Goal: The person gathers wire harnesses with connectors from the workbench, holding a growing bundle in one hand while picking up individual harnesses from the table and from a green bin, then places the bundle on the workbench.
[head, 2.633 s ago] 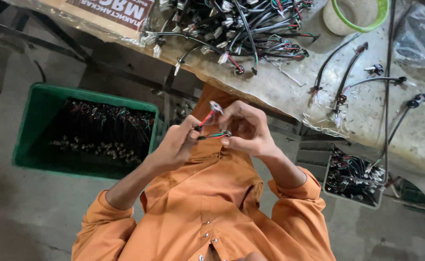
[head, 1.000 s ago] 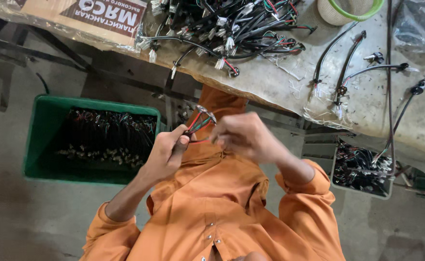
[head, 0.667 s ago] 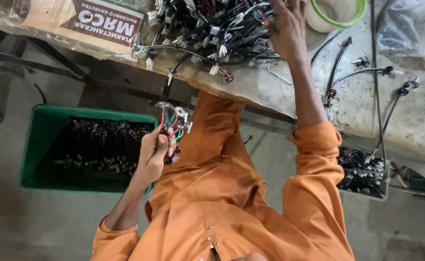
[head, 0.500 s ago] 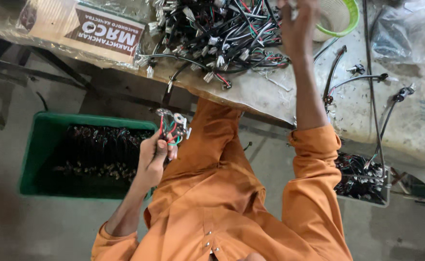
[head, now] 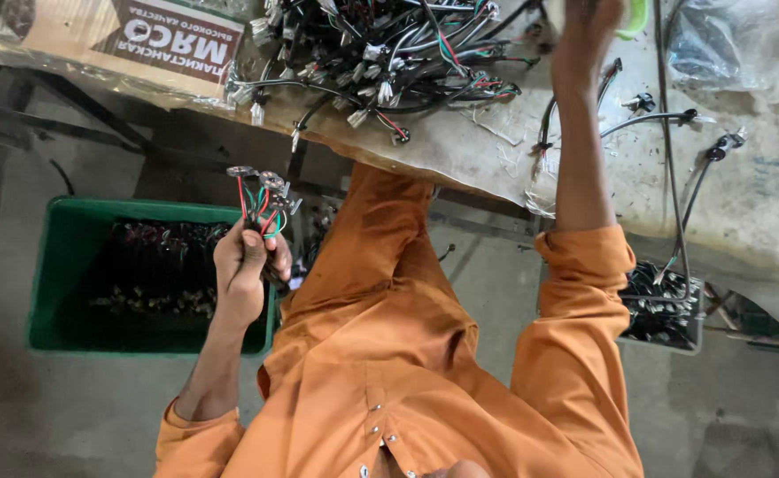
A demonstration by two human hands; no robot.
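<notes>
We note the left hand (head: pixel 246 270) with fingers curled tight around a small bundle of red and green wires (head: pixel 263 199), their metal terminals fanned upward, held over the near edge of the green crate (head: pixel 62 265). The right hand (head: pixel 589 22) reaches onto the desk (head: pixel 761 204) beside the heap of wire harnesses (head: pixel 389 53); its fingers are cut off by the frame edge, so we cannot tell their spread. The crate holds dark connectors; a grey bin (head: pixel 664 305) under the desk's edge holds more. Since half a second ago, little differs: the right arm stays extended.
</notes>
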